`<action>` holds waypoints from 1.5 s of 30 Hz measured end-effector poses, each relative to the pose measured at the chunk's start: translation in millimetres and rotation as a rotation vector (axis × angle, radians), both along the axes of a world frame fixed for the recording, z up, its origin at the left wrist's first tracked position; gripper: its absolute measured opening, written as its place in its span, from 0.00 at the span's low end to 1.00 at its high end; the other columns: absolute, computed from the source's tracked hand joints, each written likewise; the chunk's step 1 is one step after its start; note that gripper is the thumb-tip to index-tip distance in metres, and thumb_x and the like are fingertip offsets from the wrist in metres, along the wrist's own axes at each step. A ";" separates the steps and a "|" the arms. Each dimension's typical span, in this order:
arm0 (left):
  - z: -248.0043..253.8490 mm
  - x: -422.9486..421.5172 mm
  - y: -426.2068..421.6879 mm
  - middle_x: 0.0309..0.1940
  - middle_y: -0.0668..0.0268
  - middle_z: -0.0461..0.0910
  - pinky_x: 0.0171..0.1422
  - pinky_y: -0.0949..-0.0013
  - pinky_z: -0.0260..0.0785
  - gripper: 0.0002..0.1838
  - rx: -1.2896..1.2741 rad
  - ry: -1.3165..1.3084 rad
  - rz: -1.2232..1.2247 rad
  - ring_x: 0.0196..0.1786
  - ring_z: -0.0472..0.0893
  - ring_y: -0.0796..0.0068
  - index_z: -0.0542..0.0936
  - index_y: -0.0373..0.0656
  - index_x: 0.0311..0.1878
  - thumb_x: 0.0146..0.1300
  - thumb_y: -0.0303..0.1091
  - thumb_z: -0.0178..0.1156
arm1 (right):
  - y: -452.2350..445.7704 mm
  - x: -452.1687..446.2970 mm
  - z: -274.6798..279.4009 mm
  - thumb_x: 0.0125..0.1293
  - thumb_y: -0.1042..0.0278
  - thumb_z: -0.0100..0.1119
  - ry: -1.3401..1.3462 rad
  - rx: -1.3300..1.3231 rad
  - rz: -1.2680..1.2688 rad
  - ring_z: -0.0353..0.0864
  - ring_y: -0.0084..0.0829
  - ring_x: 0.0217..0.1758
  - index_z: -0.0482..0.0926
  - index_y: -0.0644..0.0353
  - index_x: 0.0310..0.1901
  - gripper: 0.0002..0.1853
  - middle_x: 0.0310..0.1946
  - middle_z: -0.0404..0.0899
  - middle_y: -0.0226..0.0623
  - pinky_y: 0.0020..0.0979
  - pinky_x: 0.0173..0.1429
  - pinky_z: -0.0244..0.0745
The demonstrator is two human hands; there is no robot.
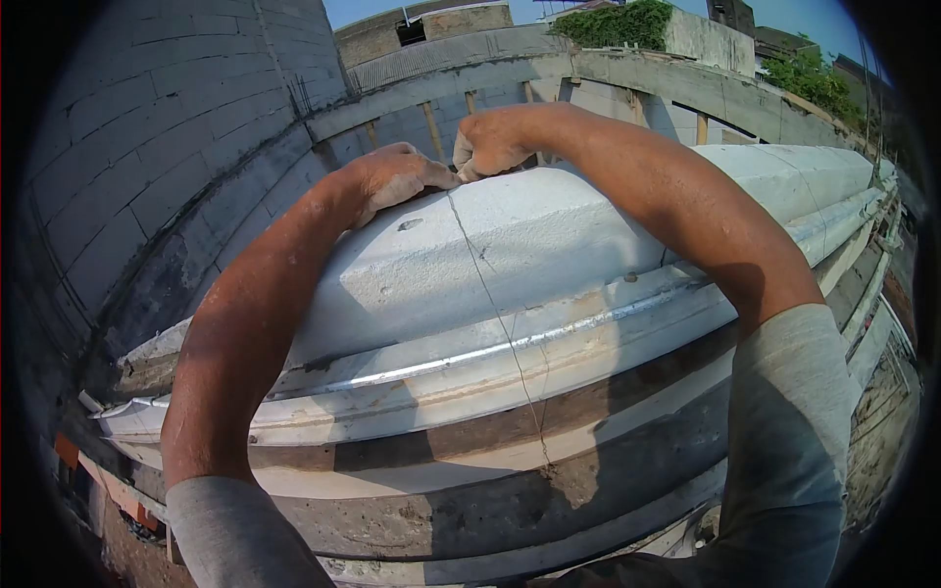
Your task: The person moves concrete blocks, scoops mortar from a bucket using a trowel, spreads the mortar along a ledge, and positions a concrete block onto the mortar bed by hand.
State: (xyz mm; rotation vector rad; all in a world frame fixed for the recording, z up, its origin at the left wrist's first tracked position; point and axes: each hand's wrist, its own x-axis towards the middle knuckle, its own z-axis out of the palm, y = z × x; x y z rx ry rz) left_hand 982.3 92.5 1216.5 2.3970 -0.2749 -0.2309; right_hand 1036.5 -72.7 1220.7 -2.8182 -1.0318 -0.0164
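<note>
A thin wire (500,314) runs over the top edge of a white block (470,245) and hangs down its front face. My left hand (400,179) lies along the far top edge of the block, its fingertips pinched at the upper end of the wire. Right beside it, my right hand (490,145) is curled closed at the same spot. The fingers of both hands nearly touch, and what they grip is partly hidden behind them. Below the block runs a long pale moulding (392,397) with a shiny metal strip (470,355) along it.
A grey block wall (147,127) rises at the left. Behind the white block stand a concrete beam (470,83) and wooden posts (432,127). Further white blocks (784,181) continue to the right. Stepped concrete ledges (392,519) lie below. Rooftops and greenery (618,27) are beyond.
</note>
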 end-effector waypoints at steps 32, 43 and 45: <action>-4.5 2.4 3.8 0.34 0.51 0.84 0.50 0.59 0.73 0.33 0.432 -0.366 0.033 0.36 0.85 0.65 0.84 0.34 0.47 0.66 0.62 0.54 | 5.3 13.0 -3.4 0.55 0.74 0.62 0.322 0.059 0.011 0.81 0.31 0.40 0.85 0.58 0.46 0.16 0.41 0.84 0.37 0.38 0.42 0.74; -3.9 13.7 15.7 0.37 0.51 0.85 0.43 0.65 0.75 0.33 0.179 -0.051 -0.105 0.35 0.85 0.67 0.83 0.34 0.50 0.64 0.61 0.58 | 5.0 -5.7 7.7 0.55 0.74 0.56 0.150 -0.082 -0.020 0.79 0.37 0.55 0.83 0.58 0.53 0.22 0.50 0.84 0.43 0.40 0.60 0.68; -4.4 15.1 17.5 0.35 0.51 0.85 0.41 0.66 0.75 0.33 0.135 -0.025 -0.107 0.34 0.85 0.67 0.84 0.34 0.48 0.63 0.61 0.60 | 5.0 -5.0 8.5 0.55 0.75 0.56 0.153 -0.089 -0.020 0.79 0.37 0.56 0.83 0.57 0.54 0.23 0.51 0.83 0.42 0.41 0.61 0.67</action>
